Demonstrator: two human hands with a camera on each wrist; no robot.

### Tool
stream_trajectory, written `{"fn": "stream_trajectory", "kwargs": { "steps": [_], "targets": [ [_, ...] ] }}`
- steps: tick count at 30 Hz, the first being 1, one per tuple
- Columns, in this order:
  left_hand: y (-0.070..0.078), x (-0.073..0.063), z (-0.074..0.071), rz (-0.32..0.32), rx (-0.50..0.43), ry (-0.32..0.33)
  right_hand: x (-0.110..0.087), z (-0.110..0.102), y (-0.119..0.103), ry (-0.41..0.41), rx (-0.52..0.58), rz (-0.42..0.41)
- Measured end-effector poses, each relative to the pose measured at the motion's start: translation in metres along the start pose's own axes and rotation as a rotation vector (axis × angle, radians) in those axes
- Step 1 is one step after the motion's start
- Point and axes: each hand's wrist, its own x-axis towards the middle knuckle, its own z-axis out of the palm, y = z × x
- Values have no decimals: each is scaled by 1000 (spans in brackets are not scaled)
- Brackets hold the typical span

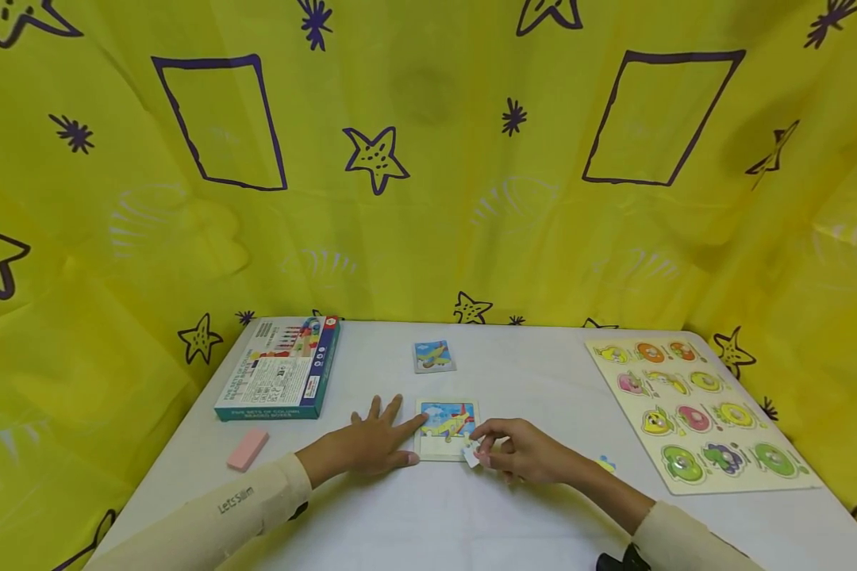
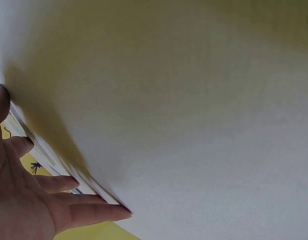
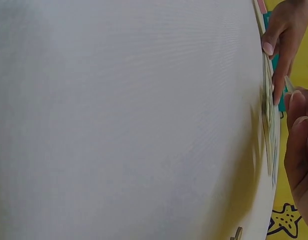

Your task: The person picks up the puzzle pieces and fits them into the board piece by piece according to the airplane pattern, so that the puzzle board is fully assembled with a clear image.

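- Pinching a small piece between thumb and fingers, the right hand is closed down to its thickness in the head view; the piece is knobbed, its pale face showing.
- In the same view, the tray lies under and just left of that grip; its plane picture is yellow, red and blue, with a jagged lower edge over a pale strip.
- The left hand, fingers straight and spread, grips nothing; forefinger and thumb touch the tray's left side.
- Around the grip: a plane card ahead, a box and pink block farther left, a fruit board well right, and a loose piece nearer, partly behind the right forearm. The right fingers cover some of the held piece.
- Left wrist view: the left fingers reach out along a thin pale edge, too foreshortened to make out; white table fills the rest.
- Right wrist view: the held piece shows edge-on at the right fingertips, beside the tray and left hand; the box shows behind.
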Motion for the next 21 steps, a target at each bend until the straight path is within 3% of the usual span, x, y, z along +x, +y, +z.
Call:
{"fn": "stream_trajectory", "kwargs": {
  "steps": [8, 21],
  "targets": [
    [0, 0, -1, -3, 7, 1, 8, 2, -2, -2, -21, -38],
    [3, -4, -4, -12, -3, -1, 28, 10, -4, 52, -78, -26]
  ]
}}
